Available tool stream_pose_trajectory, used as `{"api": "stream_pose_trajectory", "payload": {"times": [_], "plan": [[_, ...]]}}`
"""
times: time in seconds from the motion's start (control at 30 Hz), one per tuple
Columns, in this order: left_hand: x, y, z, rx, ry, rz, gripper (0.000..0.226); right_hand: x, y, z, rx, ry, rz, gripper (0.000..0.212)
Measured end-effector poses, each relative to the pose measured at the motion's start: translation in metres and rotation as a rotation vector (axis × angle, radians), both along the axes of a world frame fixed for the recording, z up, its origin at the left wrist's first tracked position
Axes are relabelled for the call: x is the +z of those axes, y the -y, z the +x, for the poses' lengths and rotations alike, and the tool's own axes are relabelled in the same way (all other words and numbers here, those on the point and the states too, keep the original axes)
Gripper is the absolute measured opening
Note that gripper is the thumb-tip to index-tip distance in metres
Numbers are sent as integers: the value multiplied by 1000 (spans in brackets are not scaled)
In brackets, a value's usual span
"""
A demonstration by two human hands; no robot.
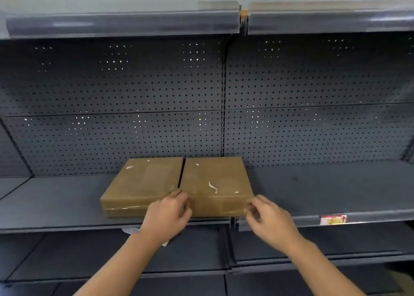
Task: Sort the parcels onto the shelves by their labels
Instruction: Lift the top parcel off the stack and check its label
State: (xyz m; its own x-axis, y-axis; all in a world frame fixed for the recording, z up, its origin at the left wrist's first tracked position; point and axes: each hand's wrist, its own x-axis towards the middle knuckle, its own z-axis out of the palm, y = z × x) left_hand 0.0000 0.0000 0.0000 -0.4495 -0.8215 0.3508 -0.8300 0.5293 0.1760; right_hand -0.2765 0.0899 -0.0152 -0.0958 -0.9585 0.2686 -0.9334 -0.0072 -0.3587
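Dark grey metal shelving with perforated back panels across the whole frame, middle shelf (67, 201) running left to right through the lower centre. Two flat brown parcels side by side on that shelf at centre frame, tape-wrapped and glossy: left parcel (143, 183) and right parcel (215, 179), a narrow dark gap between them, back edges close to the pegboard (112, 94), front edges near the shelf lip. Left hand (169, 215) at the near left corner of the right parcel, fingers curled against its front face; right hand (272, 219) at the near right corner, fingers likewise bent and touching. Neither hand plainly clamped: contact at the corners only, looking like a final nudge or the moment of letting go, though grip firmness impossible to tell through the blur. Judged from this: two parcels shelved, right one just being squared up beside its neighbour. Remaining parcels, if any, out of view, so total progress unknowable. Labels on the parcels not legible, only white scraps on top. Red-and-yellow shelf tag (333, 219) at lower right too smeared to read. Upper shelf (123, 24) mostly seen from below, contents hidden; lower shelf (336, 244) partly cut off by the forearms.
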Motion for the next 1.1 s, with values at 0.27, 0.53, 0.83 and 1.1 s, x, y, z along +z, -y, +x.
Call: {"api": "stream_pose_trajectory", "payload": {"times": [0.27,0.53,0.83,1.1], "plan": [[4,41,-19,170,14,-24,30,9,59,0,-103,16,-105,43],[-6,69,-43,254,129,138,50,-12,93,-4,-195,-58,-55,42],[-9,76,-72,448,323,296,75,-41,118,-26,-313,669,120,72],[-18,70,-100,503,141,459,67,-38,113,-23,-264,1119,180,72]]}}
